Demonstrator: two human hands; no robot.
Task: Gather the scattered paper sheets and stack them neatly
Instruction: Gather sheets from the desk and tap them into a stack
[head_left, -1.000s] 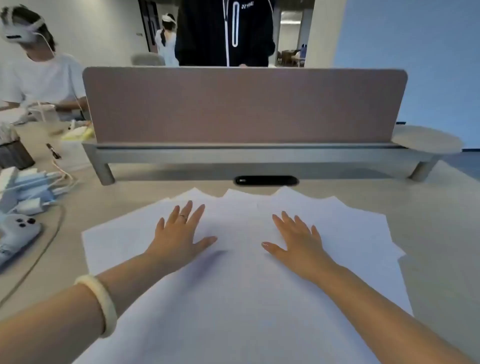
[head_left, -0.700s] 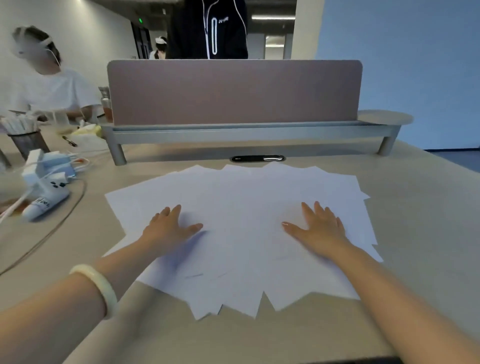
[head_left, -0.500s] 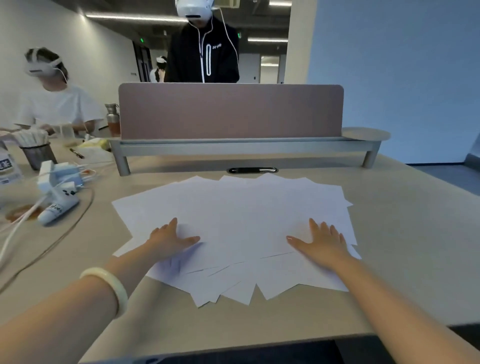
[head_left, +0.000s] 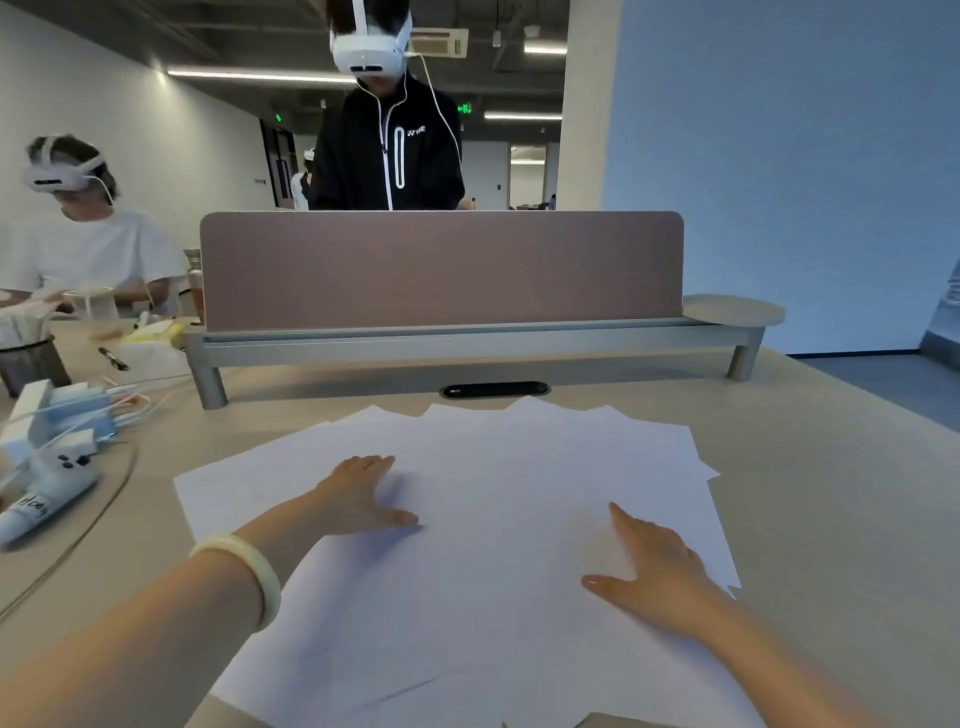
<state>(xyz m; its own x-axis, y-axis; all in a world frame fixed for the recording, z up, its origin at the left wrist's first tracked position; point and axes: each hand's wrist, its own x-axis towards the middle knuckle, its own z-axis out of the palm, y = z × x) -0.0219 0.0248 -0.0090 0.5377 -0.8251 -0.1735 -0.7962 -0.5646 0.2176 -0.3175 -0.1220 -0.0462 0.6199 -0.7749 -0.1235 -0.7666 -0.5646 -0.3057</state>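
Both hands are down flat on the paper, palms down, fingers straight, nothing gripped. Left hand (head_left: 358, 499) sits on the left part of the spread with the thumb sticking out toward the middle, and there's a pale bracelet (head_left: 244, 571) on that wrist. Right hand (head_left: 654, 566) lies on the right part, a bit closer to the near edge of the bench (head_left: 831, 493), fingers together and thumb splayed out to the left.

Those paper sheets (head_left: 493, 519) are all white and overlap in one loose, fanned-out mess. They cover the middle of the bench and run right to its near edge. Corners poke out along the far side and the right side, so it's definitely not squared up yet. The farthest corners stop just short of a dark oval cable slot (head_left: 493, 389) set into the benchtop.

Behind that slot a brownish divider panel (head_left: 441, 270) stands on a grey rail with legs along the far edge. Over at the left edge of the bench there's a white controller (head_left: 47, 493) with cables and some white boxes around it, well apart from the paper.

Two other people are around, both wearing white headsets: one in a black jacket (head_left: 389, 156) standing behind the divider, and one in a white t-shirt (head_left: 88, 249) at the far left.
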